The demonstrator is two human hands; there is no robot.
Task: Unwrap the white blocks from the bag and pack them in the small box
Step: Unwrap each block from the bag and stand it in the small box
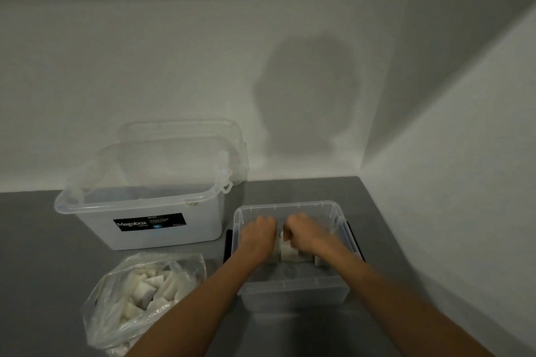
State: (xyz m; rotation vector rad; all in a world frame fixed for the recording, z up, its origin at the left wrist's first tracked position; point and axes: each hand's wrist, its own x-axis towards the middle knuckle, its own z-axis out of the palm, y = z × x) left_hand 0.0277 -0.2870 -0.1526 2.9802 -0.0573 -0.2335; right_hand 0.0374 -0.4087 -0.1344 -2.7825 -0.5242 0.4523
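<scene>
Reaching in from the bottom edge, two bare forearms cross the grey counter (43, 255) toward the small box (293, 290), a clear plastic tub standing just right of centre with dark clips on its left and right sides. Nearest on the left lies the bag (139, 298), a crumpled clear plastic sack, open and slumped on the counter, with many white blocks (150, 284) heaped inside it. Both hands are down inside the small box. Curled into a loose fist, the left hand (256, 236) has its fingers (268, 222) drawn in together; what they hold, if anything, cannot be told. Beside it and almost touching, the right hand (304, 233) is also curled, its fingers (288, 230) closed against the top of a white block (290, 251) that stands on the box floor between the two hands. A second white piece (320, 260) lies on the box floor under the right wrist, partly hidden. Motion blur softens both hands. Farther back on the left stands a large clear bin (145, 220), open at the top, with a black label (149, 222) reading "Megabox" on its front wall. Behind it a clear lid (185, 130) leans upright against the pale wall (116, 52), where a rounded shadow (307, 101) falls.
</scene>
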